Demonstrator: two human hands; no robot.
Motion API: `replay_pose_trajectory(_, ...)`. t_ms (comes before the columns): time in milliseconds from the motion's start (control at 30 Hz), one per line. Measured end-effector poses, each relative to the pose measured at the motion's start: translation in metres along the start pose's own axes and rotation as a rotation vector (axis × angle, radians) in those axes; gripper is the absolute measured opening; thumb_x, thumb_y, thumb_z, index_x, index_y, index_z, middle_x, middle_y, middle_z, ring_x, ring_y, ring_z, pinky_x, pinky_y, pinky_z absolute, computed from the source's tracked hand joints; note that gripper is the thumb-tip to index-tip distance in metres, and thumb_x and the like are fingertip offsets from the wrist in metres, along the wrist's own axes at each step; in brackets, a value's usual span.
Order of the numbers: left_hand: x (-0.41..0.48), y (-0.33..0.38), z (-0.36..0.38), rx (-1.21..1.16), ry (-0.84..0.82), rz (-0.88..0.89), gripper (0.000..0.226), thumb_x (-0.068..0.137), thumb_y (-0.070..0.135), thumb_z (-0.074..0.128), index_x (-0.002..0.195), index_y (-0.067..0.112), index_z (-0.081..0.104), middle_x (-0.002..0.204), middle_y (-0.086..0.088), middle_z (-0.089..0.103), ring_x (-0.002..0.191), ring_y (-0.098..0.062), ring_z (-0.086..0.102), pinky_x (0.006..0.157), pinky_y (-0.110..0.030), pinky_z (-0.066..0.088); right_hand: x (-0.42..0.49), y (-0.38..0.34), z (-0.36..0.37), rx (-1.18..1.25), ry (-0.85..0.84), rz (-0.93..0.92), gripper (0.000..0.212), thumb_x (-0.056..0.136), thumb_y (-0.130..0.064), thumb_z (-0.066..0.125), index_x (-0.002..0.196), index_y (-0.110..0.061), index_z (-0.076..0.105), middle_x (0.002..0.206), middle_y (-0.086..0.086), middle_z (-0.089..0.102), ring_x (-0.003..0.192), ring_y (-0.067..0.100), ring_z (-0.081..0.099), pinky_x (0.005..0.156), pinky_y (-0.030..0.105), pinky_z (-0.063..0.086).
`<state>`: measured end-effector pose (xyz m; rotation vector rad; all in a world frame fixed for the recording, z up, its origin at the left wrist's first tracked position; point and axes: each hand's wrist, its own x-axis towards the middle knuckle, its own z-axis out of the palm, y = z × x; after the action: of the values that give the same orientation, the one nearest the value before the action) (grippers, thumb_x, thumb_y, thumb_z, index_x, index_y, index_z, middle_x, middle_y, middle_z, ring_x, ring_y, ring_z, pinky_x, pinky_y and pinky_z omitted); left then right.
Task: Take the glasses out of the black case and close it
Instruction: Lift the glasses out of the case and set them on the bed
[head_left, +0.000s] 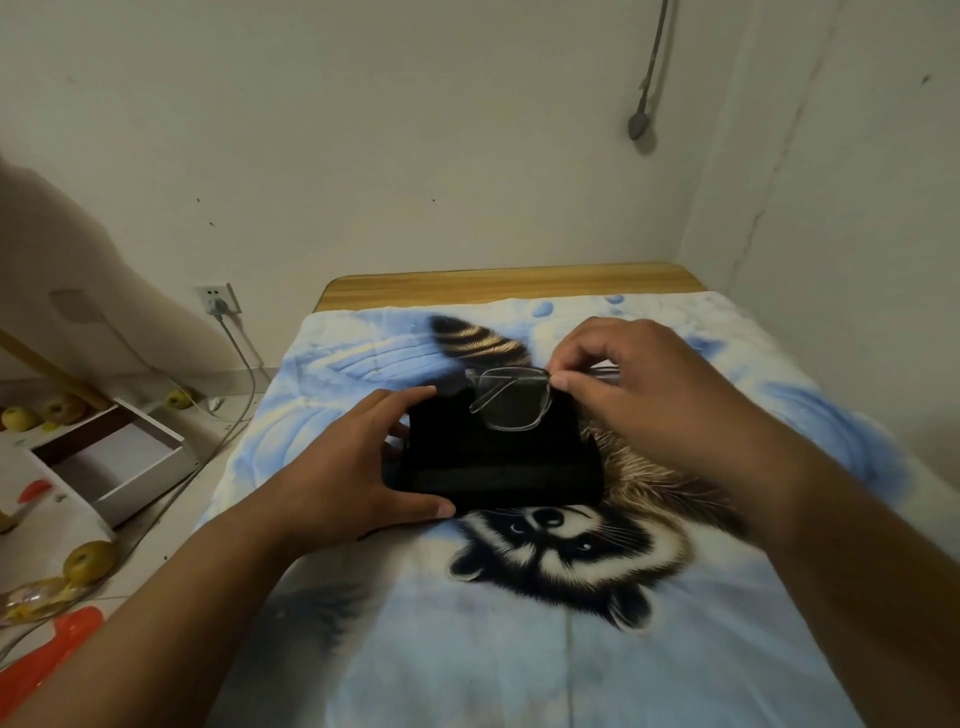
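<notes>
Glasses (511, 397): pinched in my right hand (639, 384) above black case (493, 452); left hand (358, 467) clasps case. Risk: thin-frame pinch slipping.

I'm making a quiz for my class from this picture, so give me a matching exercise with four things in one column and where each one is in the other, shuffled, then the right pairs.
Things:
1. clear-framed glasses
2. black fabric case
3. white open box
4. white wall socket

Places:
A. on the floor left of the bed
B. on the raccoon-print blanket, steadied by the left hand
C. on the wall left of the wooden headboard
D. pinched by the right hand, above the case's far edge

Pairs: 1-D, 2-B, 3-A, 4-C
</notes>
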<state>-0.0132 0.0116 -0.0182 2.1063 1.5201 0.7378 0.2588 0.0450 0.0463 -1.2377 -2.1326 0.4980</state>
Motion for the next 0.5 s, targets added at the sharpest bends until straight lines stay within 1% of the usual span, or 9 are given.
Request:
replay_pose_trajectory(67,0.000,-0.001,0.000,0.004,-0.002,-0.002,0.101,0.054,0.064,0.078,0.143,0.039,0.037,0.129,0.012,0.054,0.109,-0.007,0.058,0.081,-0.013,0.050,-0.004,0.009,-0.013,-0.005,0.004,0.023,0.008,0.087,-0.024,0.065,0.081,-0.026,0.071,0.089,-0.011,0.070,0.084,0.000,0.063,0.073,0.013,0.044)
replay_pose_trajectory(100,0.000,-0.001,0.000,0.006,-0.002,0.000,0.101,0.054,0.064,0.078,0.144,0.039,0.036,0.129,0.012,0.054,0.109,-0.007,0.058,0.082,-0.014,0.050,-0.006,0.015,-0.019,-0.005,0.000,0.034,0.009,0.086,-0.024,0.066,0.080,-0.026,0.071,0.089,-0.011,0.071,0.084,0.000,0.063,0.074,0.013,0.044)
replay_pose_trajectory(200,0.000,-0.001,0.000,0.010,0.000,0.005,0.102,0.054,0.065,0.077,0.143,0.038,0.037,0.128,0.011,0.056,0.108,-0.005,0.057,0.084,-0.015,0.050,-0.012,0.033,-0.036,-0.012,-0.025,0.069,0.009,0.085,-0.022,0.068,0.077,-0.025,0.071,0.088,-0.008,0.074,0.085,0.002,0.066,0.082,0.027,0.050)
replay_pose_trajectory(267,0.001,0.000,0.000,0.010,0.001,0.006,0.102,0.053,0.065,0.077,0.143,0.038,0.038,0.127,0.011,0.056,0.108,-0.004,0.058,0.083,-0.014,0.049,-0.016,0.046,-0.044,-0.018,-0.033,0.099,0.010,0.085,-0.019,0.069,0.077,-0.024,0.072,0.088,-0.005,0.076,0.087,0.009,0.068,0.086,0.035,0.052)
replay_pose_trajectory(333,0.000,-0.001,0.000,0.010,0.003,0.007,0.102,0.053,0.066,0.077,0.143,0.039,0.038,0.126,0.012,0.057,0.107,-0.003,0.057,0.082,-0.011,0.048,-0.020,0.057,-0.051,-0.020,-0.039,0.125,0.008,0.085,-0.016,0.070,0.079,-0.020,0.074,0.088,-0.001,0.076,0.087,0.014,0.070,0.088,0.040,0.053)
replay_pose_trajectory(433,-0.001,-0.002,-0.001,0.011,0.003,0.005,0.102,0.052,0.066,0.078,0.142,0.041,0.038,0.125,0.014,0.056,0.107,-0.002,0.057,0.081,-0.010,0.048,-0.025,0.070,-0.057,-0.037,-0.057,0.143,0.006,0.084,-0.013,0.071,0.082,-0.013,0.076,0.086,0.004,0.077,0.085,0.020,0.071,0.087,0.043,0.054)
replay_pose_trajectory(500,0.000,-0.001,0.000,0.011,-0.002,0.006,0.102,0.051,0.068,0.077,0.142,0.041,0.038,0.124,0.015,0.056,0.108,-0.004,0.058,0.083,-0.013,0.048,-0.028,0.077,-0.060,-0.049,-0.068,0.162,0.006,0.083,-0.013,0.071,0.080,-0.014,0.076,0.084,0.004,0.077,0.083,0.020,0.071,0.082,0.039,0.053)
